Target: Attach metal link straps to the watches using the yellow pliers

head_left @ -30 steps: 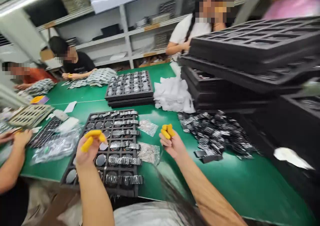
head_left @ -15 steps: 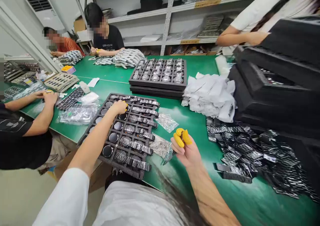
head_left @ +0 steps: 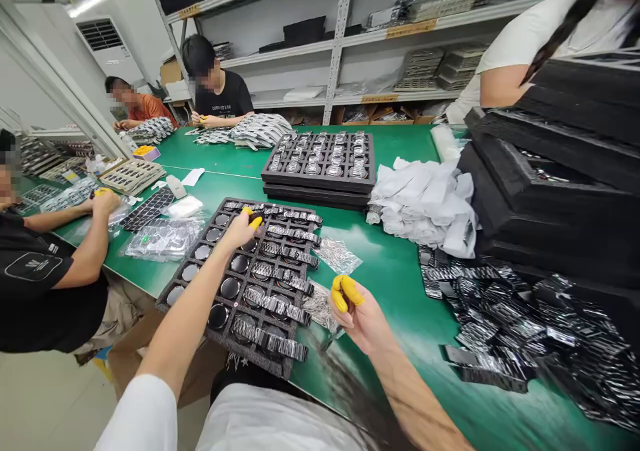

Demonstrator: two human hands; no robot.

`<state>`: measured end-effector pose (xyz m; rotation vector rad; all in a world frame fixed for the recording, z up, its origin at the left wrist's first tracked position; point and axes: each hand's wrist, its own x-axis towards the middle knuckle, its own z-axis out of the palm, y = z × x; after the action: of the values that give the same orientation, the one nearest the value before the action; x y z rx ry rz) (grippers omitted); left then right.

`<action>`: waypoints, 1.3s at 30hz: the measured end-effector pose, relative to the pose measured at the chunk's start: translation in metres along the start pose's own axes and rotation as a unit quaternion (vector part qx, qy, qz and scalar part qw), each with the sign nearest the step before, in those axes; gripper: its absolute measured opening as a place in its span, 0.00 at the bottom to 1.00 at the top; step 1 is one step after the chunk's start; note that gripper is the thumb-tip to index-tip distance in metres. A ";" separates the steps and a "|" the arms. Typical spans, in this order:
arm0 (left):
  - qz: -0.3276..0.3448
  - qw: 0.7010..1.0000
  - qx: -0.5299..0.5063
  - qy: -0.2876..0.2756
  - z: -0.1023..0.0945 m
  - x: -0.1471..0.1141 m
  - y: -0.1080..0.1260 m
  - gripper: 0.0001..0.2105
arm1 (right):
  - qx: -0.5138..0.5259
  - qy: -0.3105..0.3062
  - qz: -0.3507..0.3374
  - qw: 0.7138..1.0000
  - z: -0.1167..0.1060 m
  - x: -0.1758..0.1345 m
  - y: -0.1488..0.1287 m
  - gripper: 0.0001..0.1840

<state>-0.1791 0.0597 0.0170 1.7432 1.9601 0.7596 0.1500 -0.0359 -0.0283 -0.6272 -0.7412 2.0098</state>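
My left hand (head_left: 241,228), with yellow finger cots, is closed on a dark watch case (head_left: 257,216) over the far part of a black foam tray (head_left: 220,336). Round watch cases (head_left: 230,288) sit in the tray's left compartments. Black link bracelets (head_left: 277,300) lie across the compartments on its right side. My right hand (head_left: 364,314), also in yellow finger cots, is pinched above the table, right of the tray. Whatever its fingertips hold is too small to make out. Close to it lie plastic bags of small metal pins (head_left: 320,308), (head_left: 337,254).
Black bracelets (head_left: 505,328) are heaped at the right, beside stacked black foam (head_left: 545,198). White wrapping sheets (head_left: 425,201) and stacked watch trays (head_left: 320,188) stand behind my tray. A co-worker's hands (head_left: 104,201) are at the left; other people sit farther back.
My left hand has risen slightly from the tray, and a dark watch case now shows in its fingers. My right hand has moved a little left, its fingers drawn together. The view has tilted up.
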 end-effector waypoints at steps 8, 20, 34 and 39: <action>0.074 0.962 -0.262 -0.006 0.066 -0.058 0.068 0.21 | 0.000 0.045 -0.035 0.998 0.003 0.008 0.012 0.25; 0.204 0.945 -0.171 -0.189 0.101 -0.086 0.082 0.20 | -0.055 0.065 -0.039 0.996 0.003 0.017 0.024 0.28; 0.304 0.933 -0.097 -0.164 0.098 -0.085 0.071 0.35 | -0.076 0.047 -0.015 0.996 0.007 0.017 0.017 0.28; 0.295 0.935 -0.120 -0.155 0.103 -0.087 0.069 0.33 | -0.056 0.041 -0.017 0.997 0.005 0.016 0.014 0.28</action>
<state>-0.0498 -0.0084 -0.0229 2.1551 1.0870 0.8046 0.1308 -0.0291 -0.0369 -0.7516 -0.8147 1.9092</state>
